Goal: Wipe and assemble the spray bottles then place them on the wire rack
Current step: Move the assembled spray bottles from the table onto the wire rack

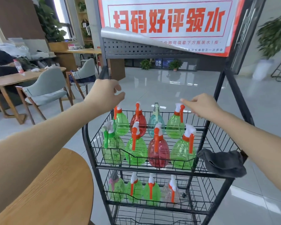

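The wire rack (pixel 161 169) stands before me, its top basket holding eight assembled spray bottles (pixel 158 151) in two rows of four, with four more on the shelf beneath. A grey cloth (pixel 224 161) hangs over the basket's right edge. My left hand (pixel 107 93) hovers above the back left corner, fingers loosely curled, holding nothing. My right hand (pixel 201 106) hovers over the back right corner, forefinger out towards the green bottle (pixel 175 125) there, also empty. I judge the stocking nearly done; any straightening should be by the bottle's neck, gently, so neighbours stay upright.
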`<state>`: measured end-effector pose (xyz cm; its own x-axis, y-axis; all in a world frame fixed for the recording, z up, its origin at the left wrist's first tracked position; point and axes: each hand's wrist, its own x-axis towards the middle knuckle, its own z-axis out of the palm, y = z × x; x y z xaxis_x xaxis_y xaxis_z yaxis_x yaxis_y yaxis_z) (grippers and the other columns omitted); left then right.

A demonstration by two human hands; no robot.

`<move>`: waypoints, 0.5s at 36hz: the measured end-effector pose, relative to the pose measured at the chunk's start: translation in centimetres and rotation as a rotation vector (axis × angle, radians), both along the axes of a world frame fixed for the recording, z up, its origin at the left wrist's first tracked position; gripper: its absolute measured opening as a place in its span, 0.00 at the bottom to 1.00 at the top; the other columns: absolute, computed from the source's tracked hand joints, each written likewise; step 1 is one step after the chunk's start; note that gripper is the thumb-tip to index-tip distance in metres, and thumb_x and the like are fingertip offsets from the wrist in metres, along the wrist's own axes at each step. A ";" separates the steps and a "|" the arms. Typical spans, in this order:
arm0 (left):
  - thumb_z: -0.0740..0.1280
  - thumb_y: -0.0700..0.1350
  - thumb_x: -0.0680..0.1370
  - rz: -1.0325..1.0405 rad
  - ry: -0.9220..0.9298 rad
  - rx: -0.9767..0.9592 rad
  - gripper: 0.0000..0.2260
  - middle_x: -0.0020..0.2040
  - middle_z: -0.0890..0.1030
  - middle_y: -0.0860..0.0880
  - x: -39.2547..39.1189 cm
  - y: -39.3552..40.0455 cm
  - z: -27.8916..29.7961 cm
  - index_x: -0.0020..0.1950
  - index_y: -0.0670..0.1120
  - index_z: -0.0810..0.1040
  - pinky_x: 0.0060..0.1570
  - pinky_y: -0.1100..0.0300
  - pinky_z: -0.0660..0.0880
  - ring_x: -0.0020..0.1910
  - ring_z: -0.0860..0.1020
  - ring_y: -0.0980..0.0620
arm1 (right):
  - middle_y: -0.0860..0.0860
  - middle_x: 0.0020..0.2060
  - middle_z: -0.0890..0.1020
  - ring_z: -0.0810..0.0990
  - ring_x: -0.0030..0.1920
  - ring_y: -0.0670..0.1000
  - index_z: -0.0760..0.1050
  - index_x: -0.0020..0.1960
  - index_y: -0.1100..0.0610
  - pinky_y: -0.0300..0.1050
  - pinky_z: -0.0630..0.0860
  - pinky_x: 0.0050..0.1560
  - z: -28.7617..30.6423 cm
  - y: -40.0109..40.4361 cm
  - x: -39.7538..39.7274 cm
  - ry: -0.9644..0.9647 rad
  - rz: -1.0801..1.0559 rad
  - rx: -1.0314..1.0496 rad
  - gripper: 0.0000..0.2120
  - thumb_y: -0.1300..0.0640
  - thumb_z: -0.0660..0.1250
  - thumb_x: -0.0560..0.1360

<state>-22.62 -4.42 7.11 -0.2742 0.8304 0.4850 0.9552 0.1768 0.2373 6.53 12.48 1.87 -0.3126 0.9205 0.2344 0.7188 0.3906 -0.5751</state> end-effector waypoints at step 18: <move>0.76 0.56 0.76 0.153 -0.797 0.369 0.18 0.48 0.77 0.57 13.4 -10.1 -14.8 0.59 0.52 0.74 0.50 0.49 0.78 0.43 0.78 0.55 | 0.39 0.27 0.74 0.73 0.26 0.36 0.84 0.46 0.58 0.25 0.71 0.34 -7.8 -21.6 -2.5 0.171 0.058 0.222 0.19 0.42 0.68 0.80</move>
